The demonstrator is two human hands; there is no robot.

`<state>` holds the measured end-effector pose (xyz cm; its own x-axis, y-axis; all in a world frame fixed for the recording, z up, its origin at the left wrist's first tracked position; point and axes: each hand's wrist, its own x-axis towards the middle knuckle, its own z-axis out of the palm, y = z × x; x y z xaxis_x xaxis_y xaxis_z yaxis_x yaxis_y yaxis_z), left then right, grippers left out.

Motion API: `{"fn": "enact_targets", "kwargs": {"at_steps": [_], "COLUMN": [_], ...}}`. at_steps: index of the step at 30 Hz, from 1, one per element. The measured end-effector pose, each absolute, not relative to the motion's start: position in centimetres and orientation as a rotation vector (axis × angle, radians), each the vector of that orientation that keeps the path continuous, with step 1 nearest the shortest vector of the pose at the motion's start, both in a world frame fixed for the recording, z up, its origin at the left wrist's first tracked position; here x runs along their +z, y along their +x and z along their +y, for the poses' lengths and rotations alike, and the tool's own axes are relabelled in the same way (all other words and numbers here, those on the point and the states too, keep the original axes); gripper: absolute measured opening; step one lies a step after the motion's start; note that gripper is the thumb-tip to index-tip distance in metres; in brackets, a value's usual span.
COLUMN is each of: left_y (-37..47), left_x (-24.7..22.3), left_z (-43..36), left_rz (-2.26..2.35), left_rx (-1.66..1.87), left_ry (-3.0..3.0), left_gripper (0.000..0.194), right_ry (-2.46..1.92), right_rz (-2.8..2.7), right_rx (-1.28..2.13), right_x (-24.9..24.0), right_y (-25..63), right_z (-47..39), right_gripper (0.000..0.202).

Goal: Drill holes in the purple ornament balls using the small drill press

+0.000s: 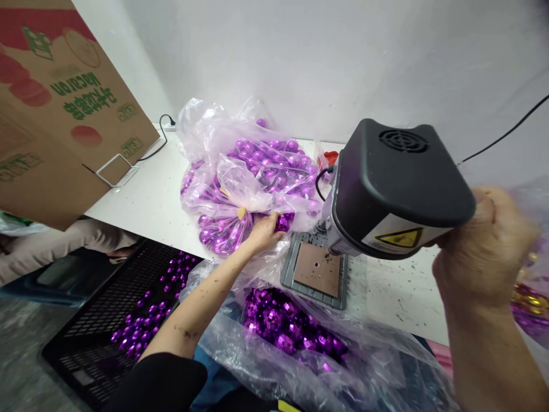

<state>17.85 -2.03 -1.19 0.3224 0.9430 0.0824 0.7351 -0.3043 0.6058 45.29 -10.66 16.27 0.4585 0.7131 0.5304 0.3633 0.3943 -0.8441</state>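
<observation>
My left hand [266, 230] is closed round a shiny purple faceted ball [284, 222], just left of a small bench drill press [398, 177]. The drill press has a black housing with a vent and a yellow warning label. Below its head, a brown board [317, 269] with a small hole lies on the grey slotted base [289, 272]. My right hand [489, 246] is closed at the right side of the housing; what its fingers grip is hidden. In front of me, an open clear plastic bag [223, 337] holds purple mirror balls [278, 323].
Tied clear bags of purple balls [274, 163] lie behind my left hand. A black crate [72, 337] with small purple balls stands lower left. A cardboard box [64, 114] is at left, near a person's leg [64, 246]. Dark shavings dot the white table [394, 297].
</observation>
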Motion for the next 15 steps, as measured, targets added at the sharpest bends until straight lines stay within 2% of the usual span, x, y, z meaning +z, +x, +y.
{"fn": "enact_targets", "kwargs": {"at_steps": [3,6,10,15], "left_y": [17.4,16.9,17.0,18.6], "left_x": [-0.5,0.8,2.2,1.9], "left_z": [-2.6,-4.1,-6.1,-7.5], "left_rz": [1.333,1.007,0.705,0.69], "left_rx": [0.77,0.959,0.892,0.817], "left_ry": [1.853,1.292,0.864,0.76], "left_gripper": [0.052,0.057,0.056,0.061], "right_ry": [-1.199,-1.184,-1.189,-1.223], "right_rz": [-1.148,-1.172,-1.174,-1.182], "right_rx": [0.3,0.285,0.289,0.316], "right_x": [16.4,16.3,16.0,15.9], "right_y": [45.4,45.5,45.6,45.9], "right_z": [-10.7,-10.6,-10.6,-10.7], "right_gripper": [0.044,0.042,0.043,0.048]}}
